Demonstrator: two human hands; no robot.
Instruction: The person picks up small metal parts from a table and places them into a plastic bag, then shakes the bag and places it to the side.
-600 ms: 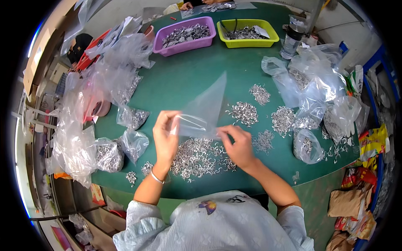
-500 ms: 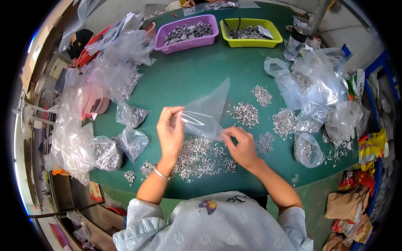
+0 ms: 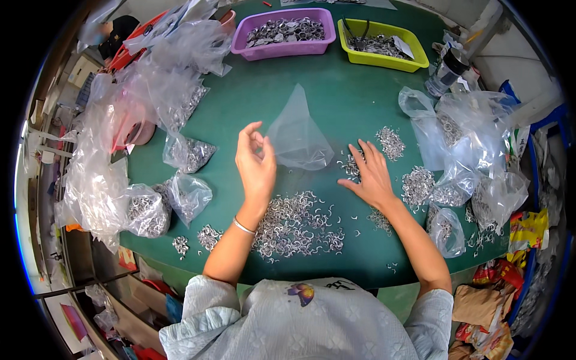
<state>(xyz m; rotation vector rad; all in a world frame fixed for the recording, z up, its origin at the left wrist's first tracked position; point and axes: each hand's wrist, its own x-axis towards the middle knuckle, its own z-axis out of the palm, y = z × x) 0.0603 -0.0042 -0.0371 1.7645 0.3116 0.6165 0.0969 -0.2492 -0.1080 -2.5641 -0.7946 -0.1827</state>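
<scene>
Left hand (image 3: 257,162) up over the green worktop (image 3: 240,96), its fingers loosely curled, and from where I stand I can't tell whether they grip the clear plastic bag (image 3: 299,141) right beside them; the right hand (image 3: 373,177) is spread wide, palm down, its thumb and fingertips around and above a small pile of silvery metal pieces (image 3: 348,167). That bag sits between the two hands, toward the middle of the worktop, one corner pointing away from the person and its broad edge nearer the body. A thin band (image 3: 243,227) circles the left wrist. Between the forearms spreads a wide, loose heap of little curved metal pieces (image 3: 294,225), and two small piles (image 3: 210,237) lie to the left of it, one close to the left forearm. Over on the right, one pile (image 3: 390,144) lies just past the fingertips, another (image 3: 418,186) beside the wrist. Small filled bags (image 3: 191,198) line the left side next to a big tangle of clear plastic (image 3: 96,192); more bags (image 3: 474,132) crowd the right, with a dark-lidded jar (image 3: 447,72) behind them. Across the far side, a purple basin (image 3: 282,51) and a lime-green tray (image 3: 384,61) both hold metal parts, and a black-handled tool (image 3: 358,43) leans in the tray.
</scene>
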